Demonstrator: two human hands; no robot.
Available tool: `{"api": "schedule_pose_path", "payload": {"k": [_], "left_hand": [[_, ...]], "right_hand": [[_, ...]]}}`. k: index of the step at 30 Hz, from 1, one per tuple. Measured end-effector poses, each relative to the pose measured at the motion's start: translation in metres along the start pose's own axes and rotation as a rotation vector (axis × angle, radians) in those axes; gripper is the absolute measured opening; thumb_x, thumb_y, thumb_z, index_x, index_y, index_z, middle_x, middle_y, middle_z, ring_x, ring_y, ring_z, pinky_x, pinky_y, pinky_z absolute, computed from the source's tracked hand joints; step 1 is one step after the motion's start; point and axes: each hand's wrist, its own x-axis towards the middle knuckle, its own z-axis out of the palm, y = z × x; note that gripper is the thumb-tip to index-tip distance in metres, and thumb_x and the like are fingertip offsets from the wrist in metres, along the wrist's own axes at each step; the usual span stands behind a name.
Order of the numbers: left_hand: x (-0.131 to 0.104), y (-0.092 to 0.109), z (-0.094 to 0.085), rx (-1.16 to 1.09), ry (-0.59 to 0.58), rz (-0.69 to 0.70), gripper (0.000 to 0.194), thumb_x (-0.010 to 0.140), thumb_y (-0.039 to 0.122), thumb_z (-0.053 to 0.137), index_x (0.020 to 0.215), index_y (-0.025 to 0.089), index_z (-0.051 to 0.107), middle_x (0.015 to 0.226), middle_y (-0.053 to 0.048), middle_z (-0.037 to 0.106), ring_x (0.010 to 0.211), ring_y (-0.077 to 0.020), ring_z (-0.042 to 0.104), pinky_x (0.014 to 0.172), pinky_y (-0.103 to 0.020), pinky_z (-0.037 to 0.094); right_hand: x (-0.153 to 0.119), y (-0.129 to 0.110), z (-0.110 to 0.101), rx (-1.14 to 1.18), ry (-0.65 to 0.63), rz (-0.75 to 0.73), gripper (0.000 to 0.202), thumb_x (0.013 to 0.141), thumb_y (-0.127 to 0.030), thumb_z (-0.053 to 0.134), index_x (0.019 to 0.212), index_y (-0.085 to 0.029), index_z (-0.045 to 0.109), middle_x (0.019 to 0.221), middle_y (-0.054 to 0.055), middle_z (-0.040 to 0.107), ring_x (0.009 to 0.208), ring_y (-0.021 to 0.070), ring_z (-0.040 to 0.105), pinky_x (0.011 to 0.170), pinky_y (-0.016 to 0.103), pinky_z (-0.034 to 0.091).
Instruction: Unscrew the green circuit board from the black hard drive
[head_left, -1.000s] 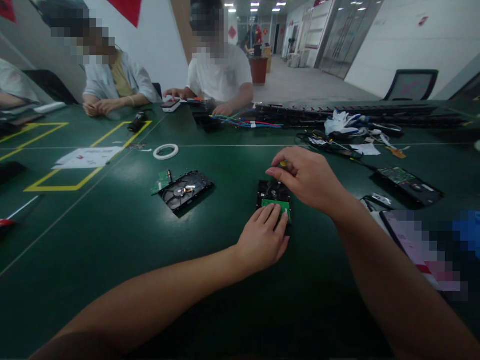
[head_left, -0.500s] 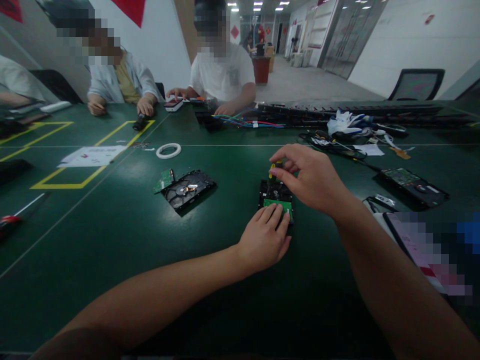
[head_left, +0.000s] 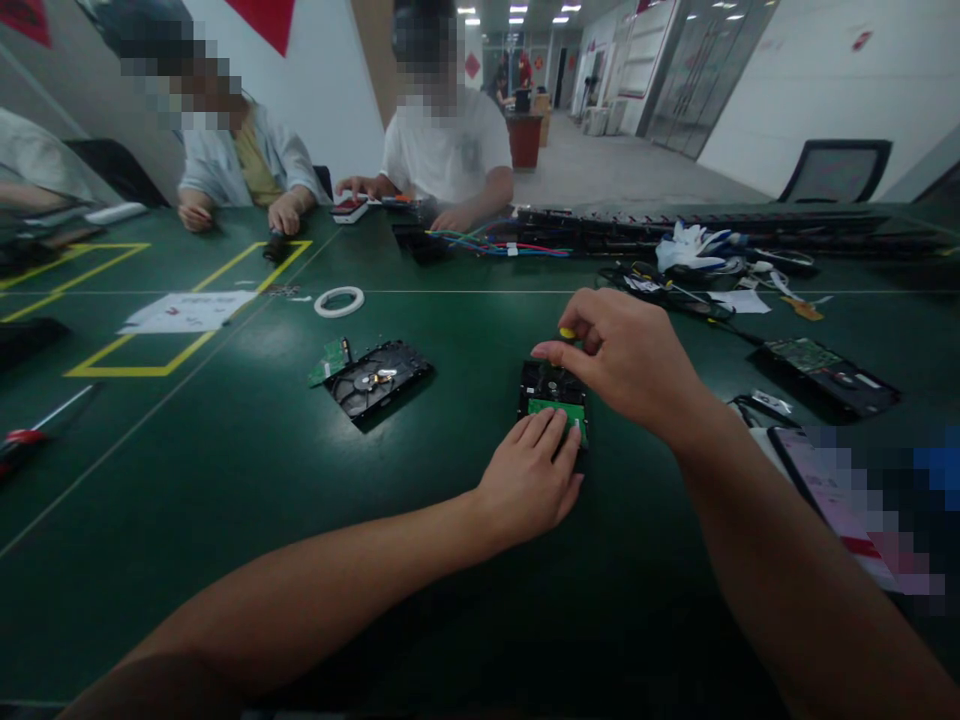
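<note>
A black hard drive with a green circuit board on its near half lies on the table in front of me. My left hand rests on the board, its outstretched fingers pressing flat and its thumb beside the near edge. Above the drive's far end, my right hand is closed around a small screwdriver. Only a bit of the yellow handle shows between the fingers; the tip is hidden. To the left lies another hard drive, with a loose green circuit board against its corner.
At right are a third hard drive and a phone-like slab. Cables and white gloves lie at the back. A tape roll, a paper sheet and a red-handled screwdriver are leftward. Co-workers sit opposite.
My right hand has turned around the screwdriver, its fingers now covering more of the yellow handle. My left hand has stayed on the board.
</note>
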Motion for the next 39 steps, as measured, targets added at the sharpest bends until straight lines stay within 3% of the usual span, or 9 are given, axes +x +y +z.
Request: {"api": "schedule_pose_path", "payload": {"k": [8,20,25,31,36,39], "left_hand": [[-0.0008,0.0004,-0.0013,-0.015,-0.008,0.005,0.055,0.106,0.041,0.045,0.148,0.006,0.054,0.154,-0.023,0.052,0.145,-0.0367,0.048,0.119,-0.050,0.040],[-0.0021,-0.0002,-0.0009,-0.017,0.007,0.037,0.050,0.105,0.038,0.049,0.144,0.009,0.058,0.150,-0.022,0.056,0.142,-0.0362,0.051,0.117,-0.050,0.043],[-0.0017,-0.0004,-0.0018,-0.026,0.012,0.033,0.049,0.104,0.037,0.050,0.144,0.009,0.058,0.149,-0.022,0.056,0.142,-0.0359,0.051,0.116,-0.049,0.044],[-0.0022,-0.0003,-0.0026,-0.016,0.015,0.039,0.049,0.105,0.037,0.048,0.144,0.009,0.059,0.149,-0.022,0.056,0.141,-0.0360,0.052,0.117,-0.049,0.044],[-0.0021,-0.0007,-0.0018,-0.017,0.012,0.038,0.049,0.106,0.037,0.047,0.144,0.009,0.059,0.149,-0.022,0.056,0.140,-0.0360,0.052,0.116,-0.050,0.044],[-0.0019,-0.0010,-0.0014,-0.027,0.018,0.038,0.048,0.105,0.037,0.048,0.144,0.010,0.059,0.149,-0.022,0.056,0.141,-0.0351,0.052,0.116,-0.050,0.045]], "right_hand": [[-0.0005,-0.0014,-0.0006,0.054,-0.002,-0.028,0.013,0.089,-0.032,0.075,0.095,-0.023,0.068,0.094,0.007,0.072,0.085,0.0253,0.064,0.075,0.037,0.044],[-0.0012,-0.0044,-0.0003,0.139,-0.042,-0.020,0.020,0.091,-0.026,0.067,0.111,-0.022,0.068,0.101,0.007,0.075,0.086,0.0246,0.068,0.078,0.037,0.048],[-0.0001,-0.0034,-0.0010,0.101,-0.041,-0.036,0.010,0.091,-0.029,0.071,0.096,-0.024,0.065,0.095,0.005,0.071,0.086,0.0240,0.064,0.076,0.036,0.044],[0.0004,-0.0018,-0.0011,0.027,-0.009,-0.017,0.023,0.088,-0.039,0.078,0.088,-0.023,0.061,0.088,0.005,0.067,0.083,0.0244,0.060,0.074,0.036,0.041],[0.0002,-0.0014,0.0011,0.062,-0.018,-0.046,0.010,0.091,-0.026,0.072,0.098,-0.023,0.068,0.097,0.006,0.073,0.087,0.0251,0.064,0.079,0.037,0.044],[-0.0005,-0.0012,0.0014,0.105,-0.029,-0.063,0.017,0.092,-0.020,0.067,0.108,-0.024,0.072,0.107,0.007,0.076,0.093,0.0261,0.067,0.084,0.039,0.048]]}}
